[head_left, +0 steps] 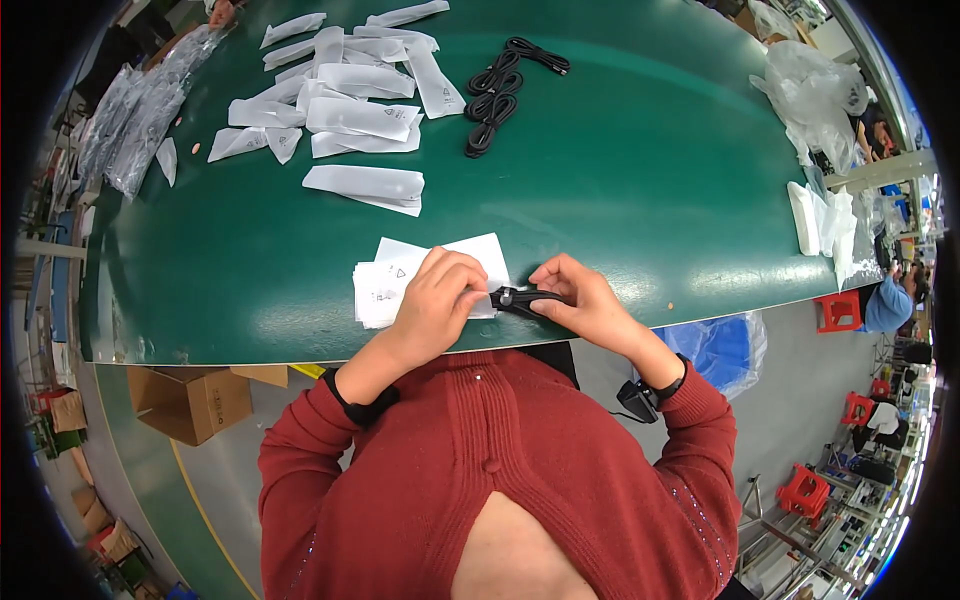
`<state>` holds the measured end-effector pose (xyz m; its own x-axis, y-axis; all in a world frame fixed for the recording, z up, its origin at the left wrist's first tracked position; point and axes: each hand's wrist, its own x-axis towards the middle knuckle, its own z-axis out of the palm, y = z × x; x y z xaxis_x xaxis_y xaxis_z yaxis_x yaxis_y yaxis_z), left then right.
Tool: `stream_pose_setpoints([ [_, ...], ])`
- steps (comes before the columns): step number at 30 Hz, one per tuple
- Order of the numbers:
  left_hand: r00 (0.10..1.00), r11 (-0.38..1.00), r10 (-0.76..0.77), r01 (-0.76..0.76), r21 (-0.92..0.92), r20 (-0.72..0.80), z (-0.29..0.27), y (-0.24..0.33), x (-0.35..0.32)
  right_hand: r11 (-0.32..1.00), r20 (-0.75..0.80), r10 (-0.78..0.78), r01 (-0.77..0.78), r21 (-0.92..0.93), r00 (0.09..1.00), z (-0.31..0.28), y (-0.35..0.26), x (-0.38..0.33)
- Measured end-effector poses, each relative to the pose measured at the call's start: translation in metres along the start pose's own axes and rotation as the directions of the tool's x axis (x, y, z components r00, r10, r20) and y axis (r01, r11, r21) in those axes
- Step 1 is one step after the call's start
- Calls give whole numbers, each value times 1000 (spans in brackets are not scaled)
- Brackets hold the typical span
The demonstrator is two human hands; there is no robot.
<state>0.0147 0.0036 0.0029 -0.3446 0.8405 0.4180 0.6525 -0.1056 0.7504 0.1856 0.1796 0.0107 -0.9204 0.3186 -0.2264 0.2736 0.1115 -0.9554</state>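
A bundled black cable [530,302] is gripped by my right hand [590,308], fingers closed round its coil. Its left end touches the edge of a stack of flat white printed bags [380,292] near the table's front edge. My left hand [437,297] lies over that stack, thumb and fingers pinched at the edge of a white bag beside the cable's end. How far the cable end goes into the bag is hidden by my left fingers.
Many filled white bags [365,118] lie piled at the far left of the green table [620,190]. Several bundled black cables [493,100] sit at the far middle. Clear plastic [150,115] lies along the left edge, white bags [825,222] at the right. A cardboard box [200,402] stands below.
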Motion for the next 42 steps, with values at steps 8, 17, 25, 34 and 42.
stream_pose_setpoints([
  [8, 996, 992, 40, -30, 124, -78, -9, 2, 15, 916, 142, -265, 295, -272, 954, 13, -23, 33],
  [17, 839, 760, -470, 228, -609, -273, -101, -25, 64, 496, 4, -720, 519, -696, 694, -32, -31, 151],
  [25, 990, 994, -79, 87, 68, -113, -53, -15, 25, 150, 150, -645, 318, -936, 749, -51, -6, 170],
  [34, 996, 974, 17, -37, 222, 89, 10, -11, -7, 751, -70, -471, 358, -554, 879, -19, -9, 69],
  [42, 938, 934, -345, 346, -95, 20, 7, -11, -7, 645, 70, -487, 412, -643, 871, -11, -18, 5],
])
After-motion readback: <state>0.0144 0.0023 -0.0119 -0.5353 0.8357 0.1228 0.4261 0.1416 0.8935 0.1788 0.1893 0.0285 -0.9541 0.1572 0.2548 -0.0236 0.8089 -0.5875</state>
